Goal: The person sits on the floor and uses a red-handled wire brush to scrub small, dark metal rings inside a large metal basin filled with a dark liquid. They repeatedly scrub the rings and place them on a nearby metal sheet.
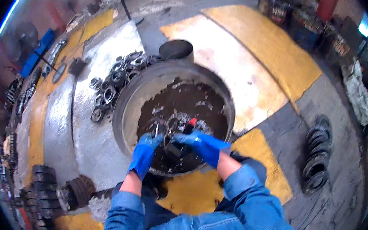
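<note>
Both my hands wear blue rubber gloves and reach into a large round metal tub point(126, 111) that holds dark, murky liquid. My left hand point(147, 148) is closed on the near-left side of a dark, ring-shaped metal part point(168, 141), held low over the liquid. From the right, my right hand point(199, 142) comes in closed against the same part; its fingertips are partly hidden. Just beyond the right fingers shows a small red thing point(191, 122), whose kind I cannot make out. Wet glints and bubbles lie on the liquid around the part.
Several dark metal machine parts point(115, 78) are heaped left of the tub. A round dark container point(176, 50) stands behind it. Yellow and pale sheets point(261, 47) cover the floor. Stacked rings point(317, 156) lie at right, gear-like parts point(44, 190) at lower left.
</note>
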A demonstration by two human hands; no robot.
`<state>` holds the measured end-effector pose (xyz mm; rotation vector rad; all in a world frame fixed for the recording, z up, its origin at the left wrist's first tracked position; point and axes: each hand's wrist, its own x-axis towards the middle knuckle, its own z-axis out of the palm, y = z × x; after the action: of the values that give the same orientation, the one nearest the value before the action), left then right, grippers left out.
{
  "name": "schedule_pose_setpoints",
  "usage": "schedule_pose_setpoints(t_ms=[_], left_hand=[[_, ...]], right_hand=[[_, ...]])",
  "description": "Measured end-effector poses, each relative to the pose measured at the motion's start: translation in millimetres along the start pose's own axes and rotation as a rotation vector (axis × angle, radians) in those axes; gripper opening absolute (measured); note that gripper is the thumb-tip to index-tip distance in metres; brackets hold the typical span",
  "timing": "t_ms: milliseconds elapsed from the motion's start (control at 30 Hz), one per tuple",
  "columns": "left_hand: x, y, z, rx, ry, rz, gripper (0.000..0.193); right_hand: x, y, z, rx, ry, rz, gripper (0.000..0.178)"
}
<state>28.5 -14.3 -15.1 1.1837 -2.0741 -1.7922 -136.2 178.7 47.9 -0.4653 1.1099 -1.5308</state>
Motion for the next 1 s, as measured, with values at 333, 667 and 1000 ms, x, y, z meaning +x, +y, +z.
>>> schedule_pose_setpoints(t_ms=[333, 667, 1000], left_hand=[[70.5, 22.4, -1.3, 0.634, -0.566, -0.036, 0.039], [100.5, -22.9, 1.9, 0.653, -0.619, -0.186, 0.034], [36.4, -66.2, 13.0, 0.398, -0.199, -0.218, 0.042]], right_hand=[[64.2, 77.7, -28.9, -1.292, 0.041, 0.083, 0.036], [46.6, 72.2, -51.1, -0.773, 0.009, 0.377, 0.054], [66.6, 101.6, -46.4, -0.794, 0.018, 0.22, 0.04]])
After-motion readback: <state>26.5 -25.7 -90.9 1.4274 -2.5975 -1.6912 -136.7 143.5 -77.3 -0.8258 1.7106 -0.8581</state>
